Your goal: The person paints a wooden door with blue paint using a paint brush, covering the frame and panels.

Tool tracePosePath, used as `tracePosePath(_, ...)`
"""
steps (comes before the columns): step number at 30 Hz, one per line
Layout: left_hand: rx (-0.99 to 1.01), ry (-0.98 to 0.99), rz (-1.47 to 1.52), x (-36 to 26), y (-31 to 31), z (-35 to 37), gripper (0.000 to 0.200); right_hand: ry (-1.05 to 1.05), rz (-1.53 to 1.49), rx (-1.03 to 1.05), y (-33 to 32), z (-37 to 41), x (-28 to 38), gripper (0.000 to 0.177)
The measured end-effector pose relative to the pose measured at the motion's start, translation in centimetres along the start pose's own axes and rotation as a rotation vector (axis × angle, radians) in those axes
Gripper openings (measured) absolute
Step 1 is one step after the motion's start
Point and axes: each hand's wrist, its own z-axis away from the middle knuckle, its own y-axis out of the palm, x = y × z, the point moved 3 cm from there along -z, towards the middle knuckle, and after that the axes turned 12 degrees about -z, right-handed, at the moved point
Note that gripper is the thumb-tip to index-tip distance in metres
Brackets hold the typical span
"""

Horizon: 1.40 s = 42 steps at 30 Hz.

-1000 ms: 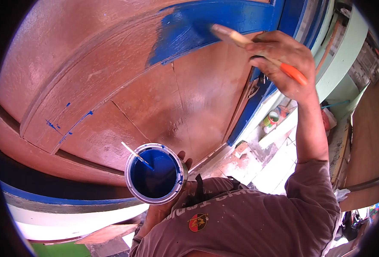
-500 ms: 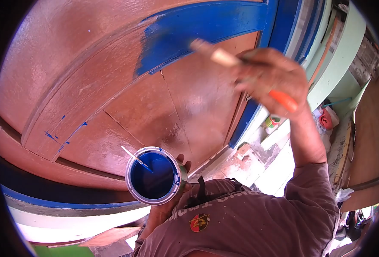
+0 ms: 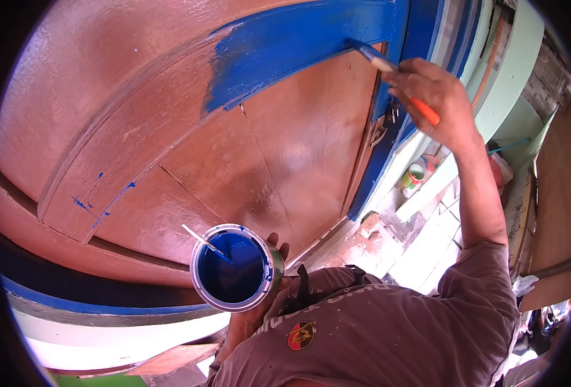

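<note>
My right hand (image 3: 435, 102) is closed around the orange-ended handle of a paintbrush (image 3: 383, 63). The brush's blue bristles touch the lower edge of the blue band on a brown wooden door (image 3: 285, 148), near its right end. The wet-looking blue paint (image 3: 285, 51) stops in a ragged edge toward the left. Low in front of my body, my left hand (image 3: 277, 248) is wrapped around an open can of blue paint (image 3: 259, 302); most of its fingers are hidden behind the can. A thin white stick (image 3: 198, 235) leans in the can, its lower end in the paint.
A few blue smears (image 3: 82, 205) mark the door's lower left. At the right are a blue frame (image 3: 363, 190) and a pale green post (image 3: 514, 71). A small open tin (image 3: 412, 177) stands on the floor beyond the frame, with a wooden board (image 3: 559, 193) farther right.
My right hand has moved up and to the right with the paintbrush, from above the middle of the blue band to its right end. The can in my left hand has barely shifted.
</note>
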Motion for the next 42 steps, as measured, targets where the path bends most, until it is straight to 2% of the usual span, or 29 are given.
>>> tracePosePath(3, -0.01, 0.008, -0.021, -0.2, 0.2, 0.2, 0.061, -0.135, 0.031, -0.003, 2.6, -0.3, 3.5, 0.029)
tracePosePath(5, -0.017, 0.005, -0.038, -0.1, 0.6, 0.1, 0.061, -0.38, 0.028, -0.085, 4.2, -1.5, 6.6, 0.026)
tracePosePath(7, -0.023, 0.005, -0.053, 0.0, 1.1, 0.0, 0.061, -0.441, -0.137, -0.184, 5.1, -2.2, 9.6, 0.024)
tracePosePath(10, -0.035, 0.016, -0.073, 0.2, 1.8, 0.0, 0.063, -0.517, -0.348, -0.192, 4.6, -3.2, 12.0, 0.023)
tracePosePath(12, -0.027, 0.019, -0.106, 1.0, 2.2, -0.3, 0.062, -0.484, -0.339, -0.193, 4.9, -3.3, 10.6, 0.026)
tracePosePath(15, 0.031, 0.032, -0.15, 1.5, 1.3, -0.6, 0.063, -0.392, -0.327, -0.158, 4.1, -1.3, 4.2, 0.033)
tracePosePath(17, -0.006, 0.018, -0.095, 1.4, 2.0, -0.8, 0.057, -0.369, -0.26, -0.153, 3.7, -0.5, 1.6, 0.03)
tracePosePath(18, -0.047, 0.004, -0.049, 1.5, 2.4, -0.9, 0.052, -0.291, -0.249, -0.151, 3.2, 0.1, 0.2, 0.028)
tracePosePath(20, -0.034, -0.005, -0.033, 2.0, 2.4, -1.3, 0.051, -0.132, -0.228, -0.146, 2.0, 1.4, -2.4, 0.025)
tracePosePath(26, -0.031, -0.047, -0.035, 2.5, 2.6, -2.4, 0.054, 0.014, -0.092, -0.178, 1.4, 3.3, -7.7, 0.025)
tracePosePath(31, -0.041, -0.031, -0.038, 3.5, 2.8, -3.1, 0.056, 0.228, 0.128, -0.434, 1.5, 5.0, -9.2, 0.023)
tracePosePath(34, -0.062, -0.012, -0.046, 4.5, 3.1, -3.2, 0.057, 0.076, -0.083, -0.477, 3.9, 4.7, -8.9, 0.021)
tracePosePath(36, -0.071, 0.006, -0.06, 4.9, 3.5, -3.6, 0.058, -0.071, -0.236, -0.425, 5.3, 4.0, -4.9, 0.018)
tracePosePath(38, -0.062, 0.026, -0.072, 5.4, 3.6, -3.9, 0.06, -0.238, -0.453, -0.471, 5.7, 3.2, -1.0, 0.017)
tracePosePath(41, -0.062, 0.051, -0.095, 5.9, 4.0, -4.1, 0.063, -0.137, -0.76, -0.453, 4.7, 2.0, 1.4, 0.016)
tracePosePath(42, -0.062, 0.06, -0.105, 6.1, 4.1, -4.1, 0.064, -0.125, -0.741, -0.481, 4.6, 2.0, 0.5, 0.016)
